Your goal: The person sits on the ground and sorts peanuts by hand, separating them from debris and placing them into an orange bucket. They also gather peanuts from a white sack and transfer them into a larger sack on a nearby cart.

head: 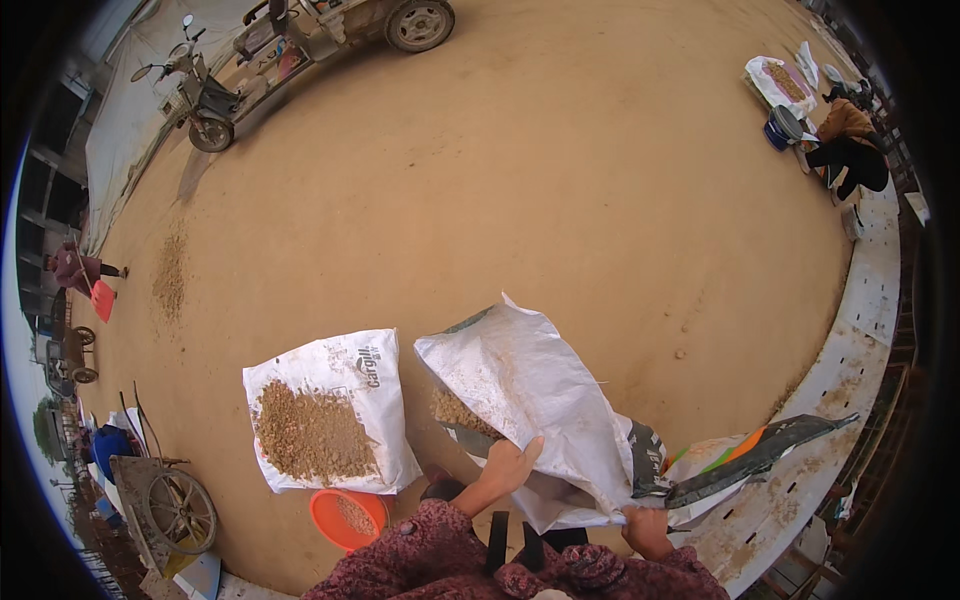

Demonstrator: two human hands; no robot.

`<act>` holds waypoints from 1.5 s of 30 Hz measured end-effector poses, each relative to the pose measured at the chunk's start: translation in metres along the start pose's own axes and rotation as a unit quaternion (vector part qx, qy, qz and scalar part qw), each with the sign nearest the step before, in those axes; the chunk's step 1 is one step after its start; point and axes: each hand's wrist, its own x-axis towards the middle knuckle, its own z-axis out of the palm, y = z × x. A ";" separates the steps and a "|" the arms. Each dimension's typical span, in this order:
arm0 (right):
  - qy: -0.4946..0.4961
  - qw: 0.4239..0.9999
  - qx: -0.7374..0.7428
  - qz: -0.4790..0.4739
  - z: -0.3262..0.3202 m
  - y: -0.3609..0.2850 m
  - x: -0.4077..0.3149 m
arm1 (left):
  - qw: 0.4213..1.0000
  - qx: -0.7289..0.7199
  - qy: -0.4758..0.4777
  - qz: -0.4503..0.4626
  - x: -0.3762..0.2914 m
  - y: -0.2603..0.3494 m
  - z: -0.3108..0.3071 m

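Observation:
My left hand (508, 472) grips the edge of a large white woven sack (540, 375) lying before me. My right hand (647, 531) is closed on the sack's near right edge, beside its dark printed part. Under the sack's raised layer, to the left, brown lumpy material (461, 412) shows. Left of it a flat white sack (330, 360) bears a spread of brown crumbly material (315, 435). An orange bucket (330, 514) with small pale pieces inside stands just below that flat sack. A colourful sack (720, 457) lies to the right of my right hand.
A cargo tricycle (300, 45) stands at the upper left. A person with a red shovel (103, 300) is at the far left, near a small brown pile (171, 277). A wooden cart (142, 502) stands lower left. Another person (847, 139) bends beside a blue bucket (784, 127). A pale ledge (862, 300) curves along the right.

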 end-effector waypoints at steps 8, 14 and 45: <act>0.053 0.996 0.039 0.064 -0.111 0.007 0.048 | 0.991 0.019 -0.076 0.107 0.062 0.139 -0.057; 0.076 0.989 0.085 0.092 -0.230 -0.022 0.144 | 0.977 -0.004 -0.108 0.181 0.162 0.245 -0.141; 0.203 0.974 -0.071 -0.067 -0.823 -0.034 0.972 | 0.961 -0.094 -0.025 0.260 0.839 0.709 -0.653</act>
